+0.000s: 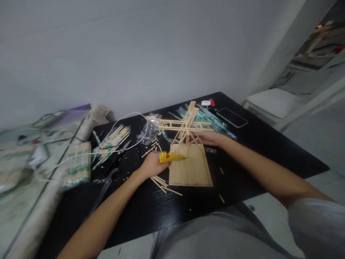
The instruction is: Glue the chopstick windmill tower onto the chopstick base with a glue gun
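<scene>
My left hand [151,166] is closed around a yellow hot glue gun [173,157]. The gun's nozzle points right, over a square base of pale wooden sticks [191,172]. On the back part of that base stands a frame of thin sticks with long crossed arms, like a windmill [188,126]. My right hand [207,138] reaches behind the frame and grips it, its fingers partly hidden by the sticks. Whether the nozzle touches any stick I cannot tell. Several loose sticks [161,183] lie left of the base, near my left hand.
Scissors [122,148] and a pliers-like cutter [106,183] lie at left, by bundled sticks [114,142]. A white cord [72,156] runs across the left side. Plastic wrappers [212,118], a phone [232,117] and a white case [206,103] lie at the back right of the black table [250,144].
</scene>
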A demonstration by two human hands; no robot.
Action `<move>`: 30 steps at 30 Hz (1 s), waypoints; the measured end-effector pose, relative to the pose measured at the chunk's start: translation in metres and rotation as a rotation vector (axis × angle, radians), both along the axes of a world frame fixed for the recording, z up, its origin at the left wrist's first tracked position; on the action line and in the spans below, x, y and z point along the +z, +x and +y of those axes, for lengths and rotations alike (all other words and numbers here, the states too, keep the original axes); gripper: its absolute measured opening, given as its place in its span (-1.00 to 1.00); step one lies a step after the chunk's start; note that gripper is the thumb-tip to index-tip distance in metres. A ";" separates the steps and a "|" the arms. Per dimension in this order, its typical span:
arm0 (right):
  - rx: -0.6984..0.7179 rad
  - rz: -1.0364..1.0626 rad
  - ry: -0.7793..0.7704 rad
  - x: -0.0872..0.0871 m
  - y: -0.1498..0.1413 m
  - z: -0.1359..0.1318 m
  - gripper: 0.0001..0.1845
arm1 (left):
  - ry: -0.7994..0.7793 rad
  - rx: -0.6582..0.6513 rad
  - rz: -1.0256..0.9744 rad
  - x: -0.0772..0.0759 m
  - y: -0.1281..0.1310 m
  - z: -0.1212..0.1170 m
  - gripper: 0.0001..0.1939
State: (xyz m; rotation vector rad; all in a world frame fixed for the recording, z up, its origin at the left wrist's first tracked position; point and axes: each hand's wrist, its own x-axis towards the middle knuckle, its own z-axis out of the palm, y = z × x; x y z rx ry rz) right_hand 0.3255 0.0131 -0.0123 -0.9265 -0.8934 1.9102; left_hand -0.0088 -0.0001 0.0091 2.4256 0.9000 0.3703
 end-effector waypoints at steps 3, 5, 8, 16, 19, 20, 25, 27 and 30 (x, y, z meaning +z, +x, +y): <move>0.001 0.004 0.037 -0.003 0.000 0.001 -0.91 | -0.002 0.010 -0.010 0.000 0.001 0.000 -0.83; 0.014 0.000 0.071 -0.004 -0.001 0.002 -0.89 | -0.010 0.016 -0.008 0.001 0.001 0.000 -0.84; 0.028 0.001 0.096 -0.005 -0.001 0.003 -0.87 | -0.034 0.006 0.003 0.001 0.001 0.000 -0.86; 0.033 0.023 0.108 -0.008 -0.002 0.004 -0.90 | -0.055 0.027 -0.007 0.001 0.000 0.000 -0.84; 0.028 0.031 0.119 -0.009 -0.002 0.005 -0.88 | -0.060 0.040 0.005 0.002 0.000 0.000 -0.86; 0.029 0.029 0.116 -0.009 -0.003 0.005 -0.87 | -0.058 0.040 0.009 0.002 0.000 0.000 -0.86; 0.029 0.014 0.097 -0.010 -0.003 0.005 -0.86 | -0.065 0.042 -0.005 0.001 0.000 0.000 -0.85; 0.031 0.014 0.108 -0.010 -0.003 0.006 -0.87 | -0.071 0.046 -0.015 0.001 0.000 0.000 -0.86; 0.032 0.013 0.116 -0.011 -0.003 0.006 -0.86 | -0.084 0.048 -0.020 0.002 0.000 -0.001 -0.86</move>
